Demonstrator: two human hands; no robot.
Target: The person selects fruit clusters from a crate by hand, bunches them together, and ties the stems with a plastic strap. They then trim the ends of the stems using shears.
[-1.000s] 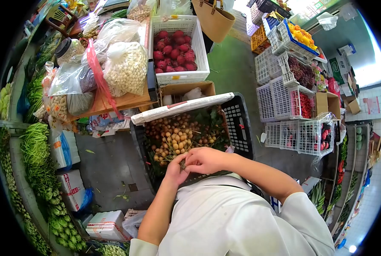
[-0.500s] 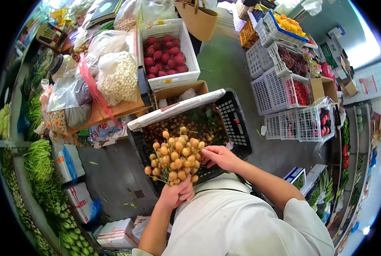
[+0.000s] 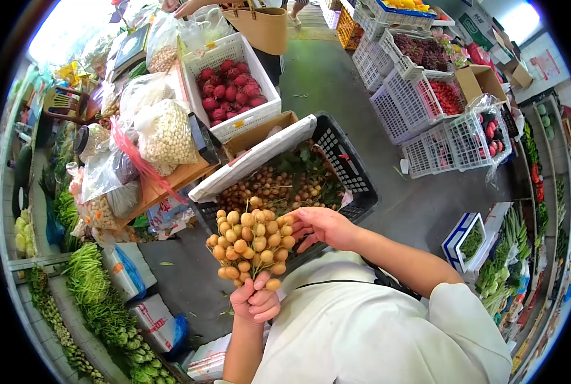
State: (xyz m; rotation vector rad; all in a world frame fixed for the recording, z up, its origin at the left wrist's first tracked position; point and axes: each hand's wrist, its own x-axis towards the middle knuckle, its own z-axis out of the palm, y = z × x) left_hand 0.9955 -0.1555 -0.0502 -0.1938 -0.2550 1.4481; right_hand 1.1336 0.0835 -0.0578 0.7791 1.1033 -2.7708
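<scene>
My left hand [image 3: 255, 301] is closed around the stems of a bunch of longan-like fruit [image 3: 250, 240], small, round and yellow-brown. The bunch stands upright in front of my body, fruit end away from me. My right hand [image 3: 324, 228] is at the bunch's right side with fingers apart; its fingertips are at the outer fruits, and I cannot tell whether they touch. Just beyond is a black plastic crate [image 3: 356, 168] holding more such fruit [image 3: 273, 182] and green leaves [image 3: 301, 168]. A white foam board [image 3: 253, 160] leans along the crate's far left side.
A white crate of dark red fruit [image 3: 231, 89] stands beyond the foam board. Bags of pale beans or nuts [image 3: 166, 134] crowd a wooden table at left. Stacked white crates [image 3: 404, 105] stand at right. Leafy greens [image 3: 100, 281] line the left shelf. Another person's hand [image 3: 186, 8] shows at top.
The view has shifted and turned. My right hand's fingers have opened more beside the bunch. The left hand keeps its hold on the stems, and the bunch stands more upright.
</scene>
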